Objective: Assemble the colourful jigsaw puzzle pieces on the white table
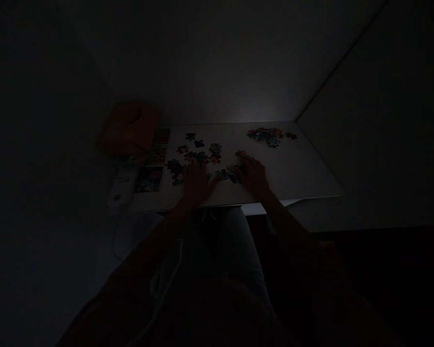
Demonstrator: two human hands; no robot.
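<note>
The scene is very dark. My left hand (196, 182) lies flat with its fingers spread over a cluster of jigsaw puzzle pieces (174, 166) on the white table. At the middle of the table, my right hand (254, 177) has its thumb and fingers closed around the edge of a puzzle piece (233, 175). A small joined strip of pieces (222, 174) lies between my two hands. Just beyond my right fingertips is a reddish puzzle piece (240, 153). Loose pieces (198, 143) lie past my left fingers.
A heap of puzzle pieces (267, 136) sits at the back right of the table (292, 168). An orange bag (128, 127) stands at the left, next to printed picture sheets (149, 179). A white box-like item (121, 185) lies at the left edge. Walls rise behind and to the right.
</note>
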